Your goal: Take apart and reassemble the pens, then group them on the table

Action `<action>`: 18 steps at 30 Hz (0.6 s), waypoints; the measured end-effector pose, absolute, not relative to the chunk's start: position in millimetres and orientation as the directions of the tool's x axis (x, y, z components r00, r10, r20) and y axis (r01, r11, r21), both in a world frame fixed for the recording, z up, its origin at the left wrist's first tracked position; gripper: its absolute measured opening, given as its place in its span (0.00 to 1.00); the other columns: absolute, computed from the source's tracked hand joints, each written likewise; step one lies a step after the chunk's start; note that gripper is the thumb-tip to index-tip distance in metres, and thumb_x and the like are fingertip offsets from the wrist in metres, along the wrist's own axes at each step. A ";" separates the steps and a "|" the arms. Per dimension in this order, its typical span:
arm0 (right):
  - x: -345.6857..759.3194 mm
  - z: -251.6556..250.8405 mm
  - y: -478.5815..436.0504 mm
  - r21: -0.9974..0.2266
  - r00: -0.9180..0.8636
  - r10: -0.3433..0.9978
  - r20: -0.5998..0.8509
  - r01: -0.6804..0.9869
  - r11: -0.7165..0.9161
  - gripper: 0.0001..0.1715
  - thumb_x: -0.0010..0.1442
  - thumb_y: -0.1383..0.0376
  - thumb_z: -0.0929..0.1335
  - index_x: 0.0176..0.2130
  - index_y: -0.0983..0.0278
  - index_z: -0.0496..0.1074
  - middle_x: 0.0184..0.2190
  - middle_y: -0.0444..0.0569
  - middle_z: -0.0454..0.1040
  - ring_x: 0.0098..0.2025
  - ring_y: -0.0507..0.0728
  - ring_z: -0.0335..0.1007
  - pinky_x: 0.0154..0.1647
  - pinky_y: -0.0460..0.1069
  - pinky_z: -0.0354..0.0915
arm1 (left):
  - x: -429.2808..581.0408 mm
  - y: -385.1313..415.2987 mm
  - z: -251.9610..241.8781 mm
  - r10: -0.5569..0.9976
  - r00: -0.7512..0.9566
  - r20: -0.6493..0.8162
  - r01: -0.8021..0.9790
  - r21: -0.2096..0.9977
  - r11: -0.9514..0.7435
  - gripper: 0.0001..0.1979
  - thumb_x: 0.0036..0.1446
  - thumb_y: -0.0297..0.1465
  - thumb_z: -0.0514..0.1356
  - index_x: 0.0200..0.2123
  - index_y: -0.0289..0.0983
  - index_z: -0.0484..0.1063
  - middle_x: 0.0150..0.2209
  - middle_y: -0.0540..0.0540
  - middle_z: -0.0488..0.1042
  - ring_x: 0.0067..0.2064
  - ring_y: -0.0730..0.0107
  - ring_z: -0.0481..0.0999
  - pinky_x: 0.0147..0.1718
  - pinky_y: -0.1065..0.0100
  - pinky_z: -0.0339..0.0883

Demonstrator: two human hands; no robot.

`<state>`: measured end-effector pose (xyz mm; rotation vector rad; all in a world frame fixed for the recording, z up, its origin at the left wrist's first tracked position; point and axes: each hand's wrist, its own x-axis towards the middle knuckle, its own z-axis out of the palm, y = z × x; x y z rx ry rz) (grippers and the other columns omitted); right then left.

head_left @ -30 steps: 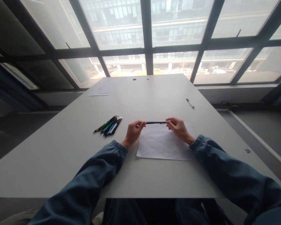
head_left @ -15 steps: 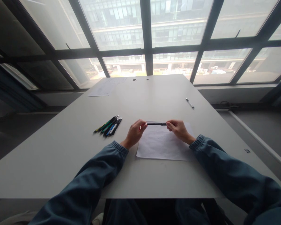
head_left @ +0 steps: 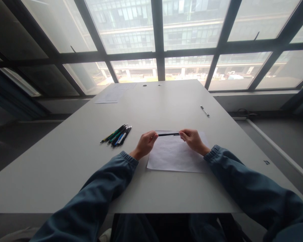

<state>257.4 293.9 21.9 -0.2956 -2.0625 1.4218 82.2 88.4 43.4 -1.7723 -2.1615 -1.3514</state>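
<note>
A dark pen is held level between both of my hands, just above a white sheet of paper. My left hand pinches the pen's left end with closed fingers. My right hand pinches its right end in the same way. Both wrists rest near the sheet on the grey table. To the left of my left hand lies a bunch of several pens, green, blue and black.
A single pen lies far right on the table. More paper sheets sit at the far left corner by the window. The table's front edge runs just below my forearms.
Both hands and the pen have sunk slightly toward me and closer to the paper. The grip on the pen is unchanged.
</note>
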 end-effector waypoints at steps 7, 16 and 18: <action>256.5 17.2 294.9 -0.880 -0.760 0.518 0.392 -0.145 0.453 0.22 0.61 0.49 0.70 0.32 0.65 0.78 0.23 0.47 0.73 0.25 0.53 0.65 0.27 0.48 0.62 | 83.0 89.2 42.3 0.780 -0.413 0.470 0.742 0.671 -0.011 0.24 0.69 0.43 0.51 0.22 0.37 0.63 0.21 0.51 0.64 0.25 0.72 0.63 0.27 0.69 0.57; 255.8 16.2 295.3 -0.864 -0.728 0.541 0.421 -0.141 0.483 0.20 0.61 0.50 0.70 0.34 0.65 0.79 0.24 0.47 0.75 0.25 0.54 0.68 0.28 0.49 0.65 | 77.8 92.1 37.0 0.796 -0.443 0.412 0.659 0.752 -0.023 0.28 0.69 0.50 0.48 0.27 0.36 0.72 0.24 0.48 0.72 0.28 0.70 0.71 0.31 0.68 0.63; 255.8 16.8 295.6 -0.870 -0.726 0.549 0.415 -0.139 0.473 0.21 0.61 0.50 0.70 0.34 0.65 0.79 0.24 0.47 0.75 0.25 0.54 0.67 0.27 0.49 0.64 | 78.0 92.9 38.7 0.769 -0.458 0.446 0.664 0.747 -0.037 0.23 0.67 0.50 0.52 0.39 0.37 0.76 0.33 0.45 0.78 0.35 0.67 0.76 0.35 0.68 0.67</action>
